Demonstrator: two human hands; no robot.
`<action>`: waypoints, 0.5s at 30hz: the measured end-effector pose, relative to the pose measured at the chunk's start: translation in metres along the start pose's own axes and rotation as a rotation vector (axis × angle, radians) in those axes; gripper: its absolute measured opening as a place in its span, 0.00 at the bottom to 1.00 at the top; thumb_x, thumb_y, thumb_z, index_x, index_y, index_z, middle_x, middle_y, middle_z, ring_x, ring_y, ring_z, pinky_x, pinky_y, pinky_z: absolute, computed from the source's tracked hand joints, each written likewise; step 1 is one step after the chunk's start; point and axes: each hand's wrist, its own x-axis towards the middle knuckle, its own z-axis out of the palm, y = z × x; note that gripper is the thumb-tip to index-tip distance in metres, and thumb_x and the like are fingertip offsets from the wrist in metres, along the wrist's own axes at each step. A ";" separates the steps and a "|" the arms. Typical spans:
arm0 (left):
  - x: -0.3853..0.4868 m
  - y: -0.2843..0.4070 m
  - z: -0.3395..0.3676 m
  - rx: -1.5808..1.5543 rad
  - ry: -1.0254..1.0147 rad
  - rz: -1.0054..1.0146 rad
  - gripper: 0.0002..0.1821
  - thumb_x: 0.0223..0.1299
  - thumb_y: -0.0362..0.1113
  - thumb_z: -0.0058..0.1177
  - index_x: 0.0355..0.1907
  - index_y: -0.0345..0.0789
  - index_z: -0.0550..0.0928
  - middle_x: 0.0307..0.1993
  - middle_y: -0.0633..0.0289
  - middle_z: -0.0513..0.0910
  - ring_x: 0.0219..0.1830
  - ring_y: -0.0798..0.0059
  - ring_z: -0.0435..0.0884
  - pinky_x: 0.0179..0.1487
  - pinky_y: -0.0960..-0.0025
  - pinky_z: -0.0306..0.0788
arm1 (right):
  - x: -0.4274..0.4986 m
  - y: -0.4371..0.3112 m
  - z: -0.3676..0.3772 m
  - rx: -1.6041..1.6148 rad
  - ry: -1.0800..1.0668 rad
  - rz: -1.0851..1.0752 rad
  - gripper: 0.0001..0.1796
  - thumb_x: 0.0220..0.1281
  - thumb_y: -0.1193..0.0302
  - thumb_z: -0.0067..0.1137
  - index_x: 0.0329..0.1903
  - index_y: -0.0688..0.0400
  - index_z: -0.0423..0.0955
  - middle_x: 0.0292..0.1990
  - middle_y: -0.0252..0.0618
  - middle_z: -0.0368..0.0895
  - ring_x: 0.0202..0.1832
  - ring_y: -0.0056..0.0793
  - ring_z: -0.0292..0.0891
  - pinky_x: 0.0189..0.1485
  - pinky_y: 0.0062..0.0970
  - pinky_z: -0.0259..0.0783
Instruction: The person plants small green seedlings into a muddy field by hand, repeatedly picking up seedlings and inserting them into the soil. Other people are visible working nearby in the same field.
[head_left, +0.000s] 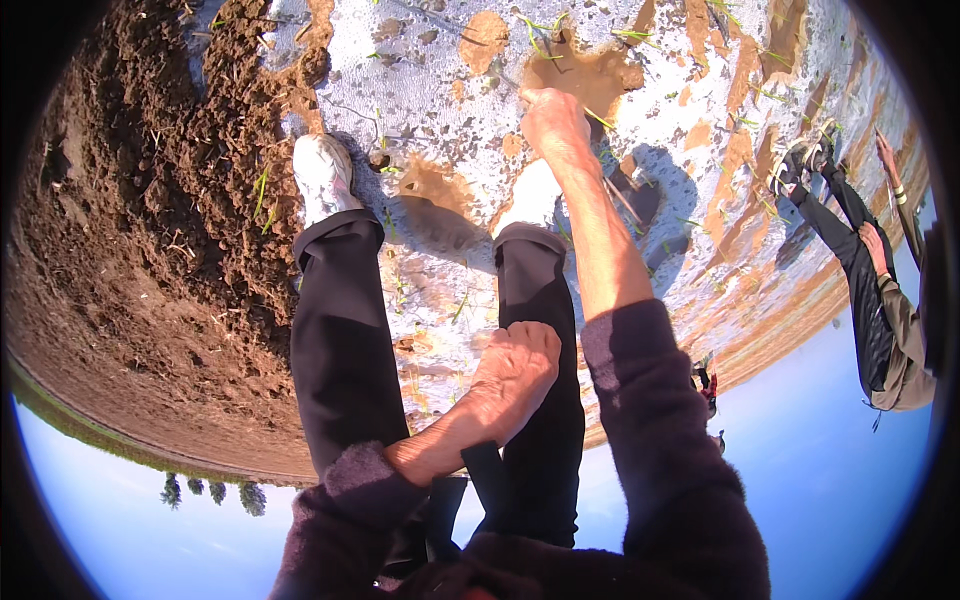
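Note:
My right hand (556, 127) is closed in a fist low over the ground, beside a muddy puddle (581, 79). It appears to grip a thin stick (622, 199), part of which shows past my forearm; the fist hides its middle. A green seedling leaf (600, 118) lies close to the knuckles. My left hand (517, 375) is curled shut against my right trouser leg (536, 300), with nothing seen sticking out of it. Pale plastic mulch film (420, 45), with mud and holes, lies under my white shoes (324, 176). Small green seedlings (540, 37) grow through it.
Loose brown soil (172, 225) borders the film on the left. Another person (855, 247) in dark trousers bends over the film at right, a hand on one leg. More people (706, 386) are small in the distance. Trees (251, 499) line the horizon.

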 end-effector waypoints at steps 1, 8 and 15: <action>0.000 0.000 -0.001 0.014 0.005 0.007 0.22 0.47 0.33 0.57 0.47 0.29 0.77 0.38 0.56 0.77 0.40 0.67 0.77 0.40 0.65 0.71 | 0.001 0.000 0.000 -0.004 -0.010 -0.002 0.24 0.61 0.72 0.57 0.61 0.45 0.81 0.51 0.52 0.85 0.55 0.52 0.82 0.58 0.43 0.76; 0.001 -0.001 0.003 -0.073 0.099 -0.035 0.19 0.49 0.33 0.55 0.47 0.29 0.79 0.37 0.56 0.78 0.39 0.66 0.77 0.40 0.65 0.71 | 0.006 -0.016 -0.004 0.041 -0.049 0.048 0.27 0.59 0.74 0.51 0.61 0.43 0.82 0.56 0.52 0.83 0.58 0.50 0.80 0.62 0.41 0.74; 0.003 -0.001 0.006 -0.037 0.110 -0.031 0.19 0.50 0.33 0.55 0.47 0.29 0.79 0.37 0.56 0.78 0.39 0.66 0.77 0.40 0.65 0.70 | 0.010 -0.028 -0.012 -0.109 -0.180 -0.028 0.25 0.59 0.76 0.53 0.59 0.45 0.83 0.58 0.51 0.82 0.59 0.50 0.80 0.63 0.40 0.74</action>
